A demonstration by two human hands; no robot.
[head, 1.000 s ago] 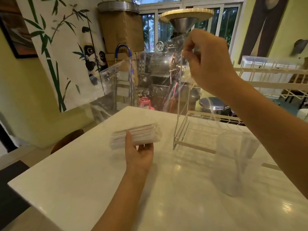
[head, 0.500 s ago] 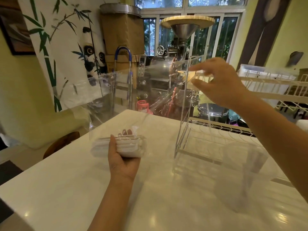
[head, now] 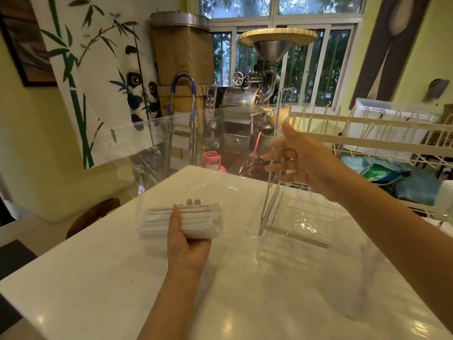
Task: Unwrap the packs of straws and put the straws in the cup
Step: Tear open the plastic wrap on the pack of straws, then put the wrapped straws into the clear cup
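Note:
My left hand (head: 186,244) grips a bundle of white paper-wrapped straws (head: 157,224) just above the white table (head: 98,278), thumb across the front, fingertips showing behind. My right hand (head: 301,160) is raised over the table's far side with its fingers spread and blurred. A large sheet of clear plastic wrap (head: 201,143) hangs in the air from around those fingers and drapes down over the straws. The clear cup (head: 367,271) shows only as a faint blur through the film at the right.
A clear acrylic stand (head: 294,229) sits on the table right of the straws. A white wire rack (head: 367,143) runs along the right. Beyond the far edge are a metal machine (head: 245,104), a pink canister (head: 213,160) and a wooden stool (head: 93,217) at the left.
My right hand has come down and toward me, and its pinching fingers have spread apart. The clear wrap has sunk with it. My left hand has kept the straw bundle low.

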